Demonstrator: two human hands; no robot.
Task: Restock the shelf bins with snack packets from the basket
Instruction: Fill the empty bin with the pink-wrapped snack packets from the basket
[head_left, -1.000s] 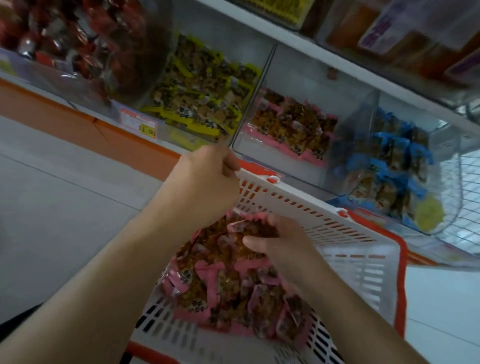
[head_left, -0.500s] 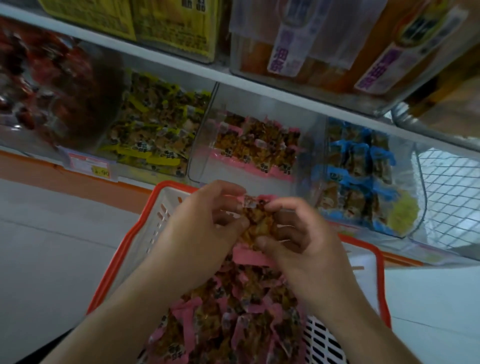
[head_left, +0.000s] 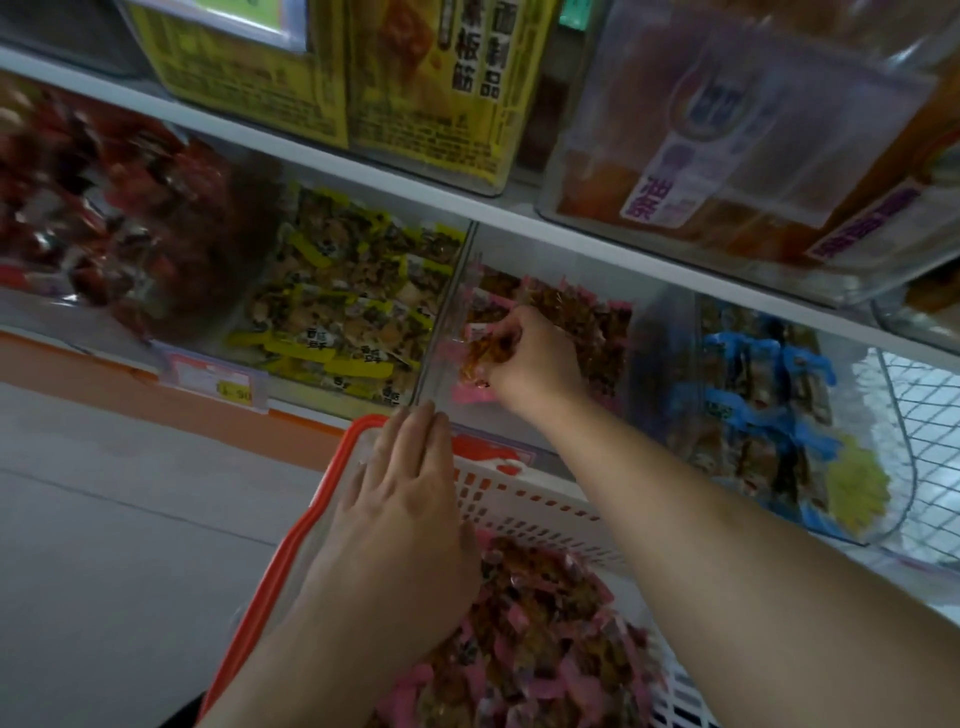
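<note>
Grey shop floor (head_left: 104, 545) at left, under stocked shelving. Nearest: white basket with orange rim (head_left: 311, 525), heaped with pink-edged snack packets (head_left: 540, 644). Left hand (head_left: 400, 525) flat over the basket's far left corner, fingers straight and together, holding nothing. Farther: right hand (head_left: 530, 358) inside the clear middle bin (head_left: 441, 332), fingers curled round a few pink packets (head_left: 480, 358) at the bin's left wall. Left of it, yellow-edged packets (head_left: 343, 317); right, blue-edged packets (head_left: 763, 384). Farthest, above: white shelf edge (head_left: 363, 161), yellow boxes (head_left: 415, 78).
</note>
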